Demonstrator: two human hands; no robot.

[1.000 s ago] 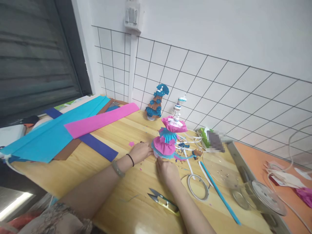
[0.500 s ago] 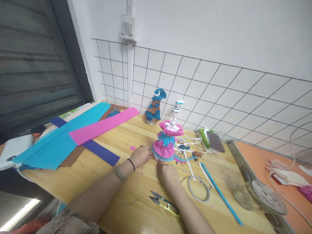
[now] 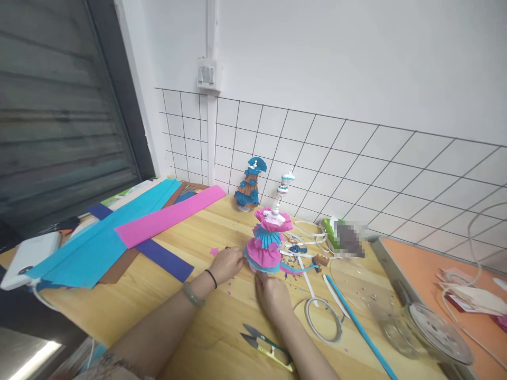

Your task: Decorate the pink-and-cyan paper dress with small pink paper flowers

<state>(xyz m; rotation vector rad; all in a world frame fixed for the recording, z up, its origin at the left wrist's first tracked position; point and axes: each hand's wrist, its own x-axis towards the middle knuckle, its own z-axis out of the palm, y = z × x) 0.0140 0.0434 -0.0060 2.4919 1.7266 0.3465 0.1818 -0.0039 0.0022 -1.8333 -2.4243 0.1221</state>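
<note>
A tiered crepe-paper tower (image 3: 264, 253) in pink and blue stands upright on the wooden table, its upper stem white and bare of ruffles. At the lower left edge of the bottom ruffle, my left hand (image 3: 228, 265) has its fingers closed on the rim. My right hand (image 3: 274, 293) is curled at the front of the base, its fingertips pinching there and partly hidden. A pink and blue paper strip (image 3: 303, 269) trails from the tower's right side. Yellow-handled thread snips (image 3: 267, 347) lie beside my right forearm.
A finished-looking blue and brown paper tower (image 3: 247, 190) stands near the wire grid (image 3: 301, 145). Crepe sheets, including a pink strip (image 3: 174, 215), lie left. Right are a tape roll (image 3: 307, 319), a blue stick (image 3: 360, 327), a clear jar (image 3: 404, 332) and an orange tray (image 3: 431, 279).
The camera view has tipped slightly upward, so the scene sits lower. Both hands stay at the tower's base, with little visible movement of their own.
</note>
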